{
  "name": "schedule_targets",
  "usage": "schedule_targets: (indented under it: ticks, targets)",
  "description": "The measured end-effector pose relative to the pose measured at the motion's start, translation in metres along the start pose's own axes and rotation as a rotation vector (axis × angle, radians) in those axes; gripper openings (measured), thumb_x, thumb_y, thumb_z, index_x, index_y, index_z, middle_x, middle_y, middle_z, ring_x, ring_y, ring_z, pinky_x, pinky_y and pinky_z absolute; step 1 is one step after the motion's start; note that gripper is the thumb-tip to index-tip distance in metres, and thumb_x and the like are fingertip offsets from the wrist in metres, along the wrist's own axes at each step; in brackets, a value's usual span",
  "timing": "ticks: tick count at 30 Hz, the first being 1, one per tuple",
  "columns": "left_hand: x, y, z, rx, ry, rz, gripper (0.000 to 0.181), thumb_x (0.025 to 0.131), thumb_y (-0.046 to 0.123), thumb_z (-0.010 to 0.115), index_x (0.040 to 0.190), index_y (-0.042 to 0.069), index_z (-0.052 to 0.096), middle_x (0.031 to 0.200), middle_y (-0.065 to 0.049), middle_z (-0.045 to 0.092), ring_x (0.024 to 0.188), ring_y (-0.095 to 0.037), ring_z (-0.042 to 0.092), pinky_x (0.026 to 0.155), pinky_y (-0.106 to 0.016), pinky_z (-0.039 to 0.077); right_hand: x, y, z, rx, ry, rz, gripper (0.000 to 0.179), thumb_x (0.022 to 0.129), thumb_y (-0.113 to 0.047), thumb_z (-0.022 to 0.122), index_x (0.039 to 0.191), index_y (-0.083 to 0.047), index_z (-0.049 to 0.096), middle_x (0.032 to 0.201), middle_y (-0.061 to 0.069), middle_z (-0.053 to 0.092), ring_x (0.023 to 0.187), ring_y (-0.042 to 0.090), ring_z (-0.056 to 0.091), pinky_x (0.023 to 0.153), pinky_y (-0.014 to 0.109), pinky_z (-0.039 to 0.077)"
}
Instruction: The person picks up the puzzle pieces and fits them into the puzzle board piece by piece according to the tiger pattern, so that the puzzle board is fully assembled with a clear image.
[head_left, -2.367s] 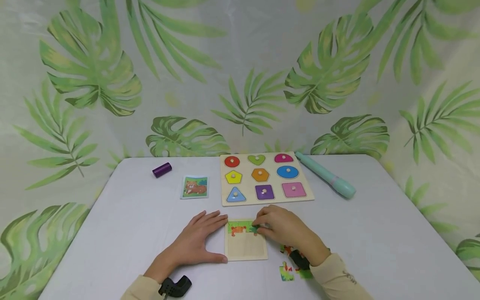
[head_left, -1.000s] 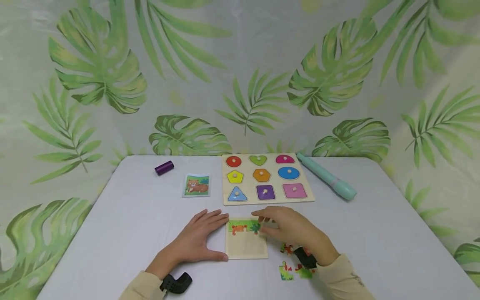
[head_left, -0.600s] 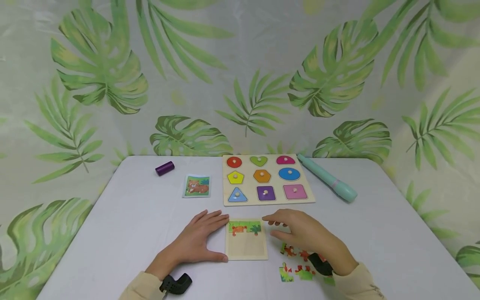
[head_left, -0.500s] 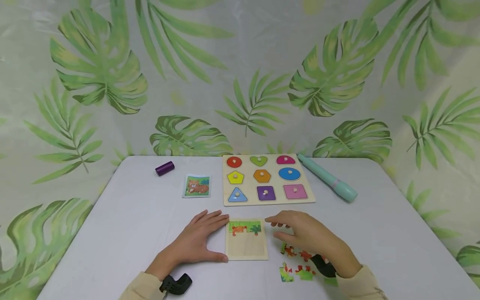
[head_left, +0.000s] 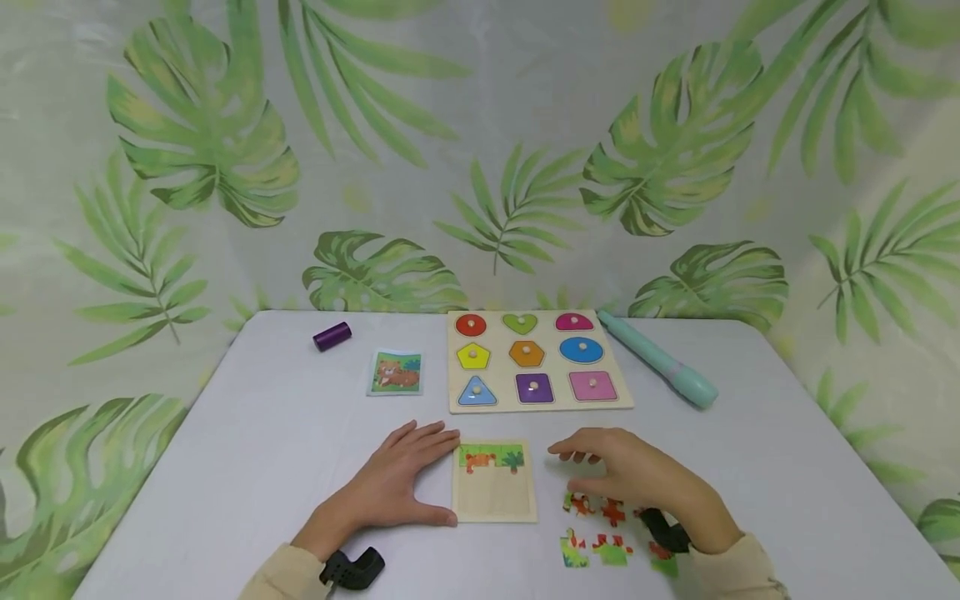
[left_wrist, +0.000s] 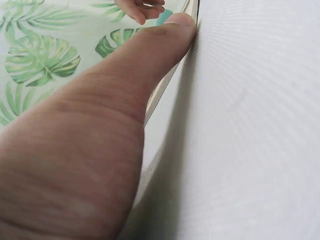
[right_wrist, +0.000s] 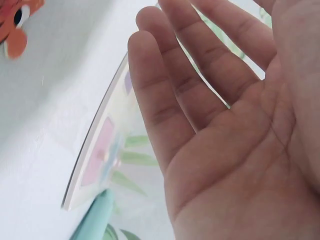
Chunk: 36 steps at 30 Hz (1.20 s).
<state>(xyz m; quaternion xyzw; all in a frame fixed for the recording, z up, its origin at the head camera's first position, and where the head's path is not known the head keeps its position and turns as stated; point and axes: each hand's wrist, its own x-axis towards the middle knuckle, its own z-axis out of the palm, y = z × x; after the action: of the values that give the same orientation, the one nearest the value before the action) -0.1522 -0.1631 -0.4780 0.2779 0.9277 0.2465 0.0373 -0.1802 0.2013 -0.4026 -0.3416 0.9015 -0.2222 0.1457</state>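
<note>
Up front on the white table (head_left: 277, 450), a shallow wooden tray (head_left: 495, 500) lies flat, with a strip of puzzle pieces (head_left: 491, 455) along its far side and bare wood below. The left hand (head_left: 396, 485) is spread along the tray's left edge, thumb at the near corner, fingertips at the far one. It isn't clutching anything, probably just bracing so the tray won't slide. The right hand (head_left: 630, 468) is empty, fingers loosely bent (the right wrist view shows the bare palm nicely), and hangs just right of the tray, partly over the loose pieces (head_left: 612, 553). Those are laid out apart, likely so each is easy to see and pick up; the hand and wrist block some, so no exact count. Beyond, a picture card (head_left: 396, 372) faces up, maybe for reference. A knobbed shape board (head_left: 500, 354), teal cylinder (head_left: 660, 361) and purple cylinder (head_left: 332, 336) sit farther back, pretty much out of the way.
</note>
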Motion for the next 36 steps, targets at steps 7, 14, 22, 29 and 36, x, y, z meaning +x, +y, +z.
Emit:
schedule_targets:
  ticks: [7, 14, 22, 29, 36]
  targets:
    - [0.001, -0.001, -0.001, 0.016, 0.006, 0.011, 0.105, 0.074, 0.080, 0.072, 0.157, 0.022, 0.046, 0.162, 0.007, 0.044, 0.155, -0.018, 0.029, 0.130, -0.049, 0.012, 0.000, 0.012, 0.000, 0.042, -0.043, 0.027, 0.043, 0.090, -0.037, 0.081, 0.128, -0.021, 0.071, 0.117, -0.010, 0.070, 0.104, 0.013, 0.064, 0.089, 0.034, 0.060]
    - [0.003, 0.000, -0.003, 0.017, 0.017, 0.009, 0.105, 0.074, 0.080, 0.073, 0.157, 0.021, 0.046, 0.162, 0.007, 0.044, 0.156, -0.018, 0.029, 0.130, -0.049, 0.012, -0.001, 0.015, -0.003, 0.067, -0.062, 0.054, 0.041, 0.085, -0.035, 0.086, 0.121, -0.023, 0.070, 0.114, -0.012, 0.067, 0.101, 0.014, 0.060, 0.089, 0.035, 0.058]
    - [0.000, 0.001, 0.001, -0.008, 0.002, 0.003, 0.105, 0.074, 0.080, 0.073, 0.157, 0.022, 0.046, 0.161, 0.008, 0.045, 0.156, -0.018, 0.029, 0.130, -0.050, 0.012, -0.006, 0.017, 0.005, 0.056, -0.124, 0.100, 0.039, 0.081, -0.036, 0.089, 0.113, -0.028, 0.068, 0.111, -0.014, 0.062, 0.103, 0.013, 0.055, 0.095, 0.037, 0.054]
    - [0.001, 0.002, 0.004, 0.008, -0.012, 0.004, 0.105, 0.075, 0.082, 0.070, 0.158, 0.023, 0.045, 0.162, 0.008, 0.044, 0.156, -0.017, 0.028, 0.131, -0.049, 0.012, -0.009, 0.020, 0.006, 0.009, -0.110, 0.089, 0.036, 0.081, -0.035, 0.089, 0.109, -0.026, 0.069, 0.102, -0.013, 0.060, 0.096, 0.011, 0.053, 0.087, 0.032, 0.054]
    - [0.001, 0.000, 0.000, 0.030, 0.000, 0.002, 0.106, 0.074, 0.081, 0.072, 0.158, 0.022, 0.045, 0.162, 0.008, 0.044, 0.155, -0.017, 0.029, 0.131, -0.048, 0.012, -0.005, 0.019, 0.004, 0.066, -0.107, 0.089, 0.031, 0.081, -0.028, 0.090, 0.102, -0.023, 0.068, 0.091, -0.009, 0.059, 0.085, 0.010, 0.053, 0.074, 0.025, 0.050]
